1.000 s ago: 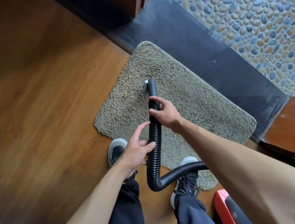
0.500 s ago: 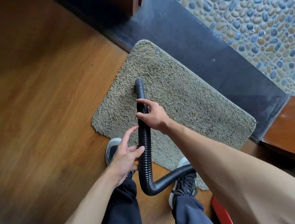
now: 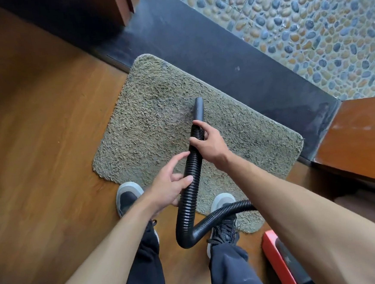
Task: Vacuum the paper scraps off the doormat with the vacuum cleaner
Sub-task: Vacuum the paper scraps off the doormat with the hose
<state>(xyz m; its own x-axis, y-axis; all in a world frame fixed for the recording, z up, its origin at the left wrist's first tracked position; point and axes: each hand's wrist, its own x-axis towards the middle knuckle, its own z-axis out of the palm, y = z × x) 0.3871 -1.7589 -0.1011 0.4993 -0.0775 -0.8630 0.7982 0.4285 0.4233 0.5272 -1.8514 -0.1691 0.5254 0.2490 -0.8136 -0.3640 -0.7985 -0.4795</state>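
Head view: my right hand [image 3: 209, 144] grips the black vacuum hose [image 3: 190, 195] just behind its nozzle [image 3: 198, 109]
The nozzle points at the middle of the doormat [image 3: 148, 113] (shaggy, grey-green), which lies on the wooden floor [image 3: 46, 130] against a dark threshold [image 3: 220, 56]; my left hand [image 3: 170, 188] is loose, fingers spread, thumb touching the hose lower down; the red vacuum body [image 3: 274, 256] sits low at my right

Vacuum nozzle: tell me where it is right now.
In the head view the nozzle lies over the middle of the doormat, just beyond the right hand gripping the hose.
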